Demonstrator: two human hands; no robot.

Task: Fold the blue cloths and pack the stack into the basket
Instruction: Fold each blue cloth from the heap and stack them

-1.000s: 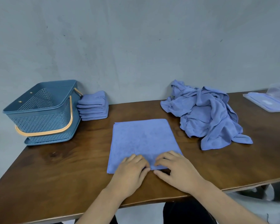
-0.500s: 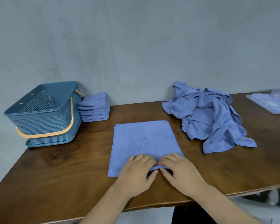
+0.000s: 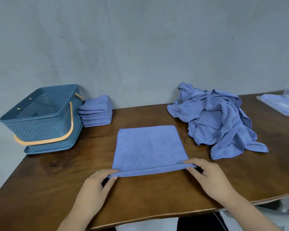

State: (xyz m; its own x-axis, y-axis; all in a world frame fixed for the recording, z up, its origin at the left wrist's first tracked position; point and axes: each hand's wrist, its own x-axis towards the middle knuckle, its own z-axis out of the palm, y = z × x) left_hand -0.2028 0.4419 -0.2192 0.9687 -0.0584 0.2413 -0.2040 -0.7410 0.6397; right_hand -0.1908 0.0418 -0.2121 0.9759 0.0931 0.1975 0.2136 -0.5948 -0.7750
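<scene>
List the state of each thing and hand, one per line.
flat cloth: spread out, near edge lifted
left hand: pinches its near left corner
right hand: pinches its near right corner
basket: upright, handle down
folded stack: beside the basket, unpacked
cloth pile: crumpled, unfolded

one basket, stack, heap and flat cloth

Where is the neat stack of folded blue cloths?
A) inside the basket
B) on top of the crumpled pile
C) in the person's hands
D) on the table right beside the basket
D: the folded stack sits on the table just beside the basket, outside its wall.
</scene>
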